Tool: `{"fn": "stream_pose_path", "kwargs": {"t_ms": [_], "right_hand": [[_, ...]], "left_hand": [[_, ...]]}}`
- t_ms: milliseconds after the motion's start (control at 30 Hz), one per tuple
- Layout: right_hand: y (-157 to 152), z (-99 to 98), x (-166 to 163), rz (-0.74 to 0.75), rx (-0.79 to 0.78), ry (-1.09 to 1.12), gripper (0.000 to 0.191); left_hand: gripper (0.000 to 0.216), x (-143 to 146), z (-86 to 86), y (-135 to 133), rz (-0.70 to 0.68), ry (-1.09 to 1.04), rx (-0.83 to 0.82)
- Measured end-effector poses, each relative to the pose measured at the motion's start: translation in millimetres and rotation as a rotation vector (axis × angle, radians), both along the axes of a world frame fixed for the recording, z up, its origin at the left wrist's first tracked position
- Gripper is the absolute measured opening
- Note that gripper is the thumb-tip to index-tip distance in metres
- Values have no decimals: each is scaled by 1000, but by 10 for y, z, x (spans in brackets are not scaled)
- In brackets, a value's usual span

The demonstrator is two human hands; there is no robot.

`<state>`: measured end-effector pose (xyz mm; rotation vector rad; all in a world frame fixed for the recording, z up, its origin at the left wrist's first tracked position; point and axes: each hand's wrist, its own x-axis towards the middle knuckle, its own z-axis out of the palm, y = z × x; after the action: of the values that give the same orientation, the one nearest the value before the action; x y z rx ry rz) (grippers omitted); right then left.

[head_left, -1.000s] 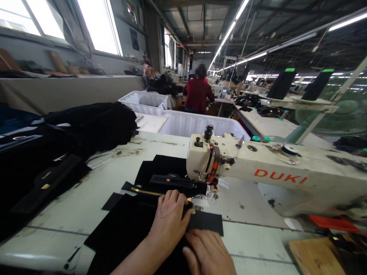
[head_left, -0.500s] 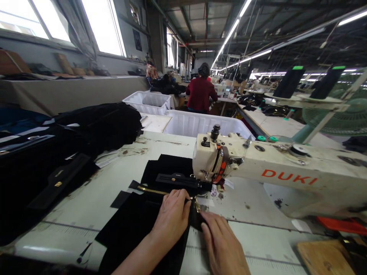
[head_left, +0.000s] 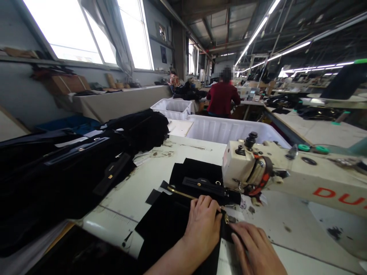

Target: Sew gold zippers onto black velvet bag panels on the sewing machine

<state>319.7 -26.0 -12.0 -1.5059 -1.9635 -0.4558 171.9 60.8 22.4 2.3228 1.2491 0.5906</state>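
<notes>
My left hand (head_left: 202, 223) lies flat, fingers together, on a black fabric piece (head_left: 164, 223) with a gold zipper (head_left: 180, 193) along its far edge. Beside it, my right hand (head_left: 256, 246) presses the fabric's right edge with fingers stretched toward the gold zipper pull (head_left: 226, 219). Both hands sit just in front of the needle end of a cream sewing machine (head_left: 286, 175) with red lettering. More black pieces (head_left: 200, 173) lie behind the zipper under the machine head.
A big heap of black garments (head_left: 71, 164) covers the table's left side. White plastic bins (head_left: 229, 130) stand behind the table. A person in a red top (head_left: 223, 97) sits further back. Other worktables run along the right.
The view has swung left, so the machine and hands now sit further right. My right hand has moved from below the left hand up beside the zipper pull. The left hand stays on the fabric.
</notes>
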Motion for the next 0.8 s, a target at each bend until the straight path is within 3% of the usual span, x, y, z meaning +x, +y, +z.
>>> {"fn": "stream_pose_path", "kwargs": {"t_ms": [167,567,800], "right_hand": [[167,-58,100,40,64,-95,34],[117,-252,190,78,-117,-148,32],[26,-117,-36,-29,-179,18,36]], "left_hand": [[13,-2,-26,-10,0,4,7],[15,7,-8,-29,4,38,38],[15,16,-46,-1,-23,31,48]]}}
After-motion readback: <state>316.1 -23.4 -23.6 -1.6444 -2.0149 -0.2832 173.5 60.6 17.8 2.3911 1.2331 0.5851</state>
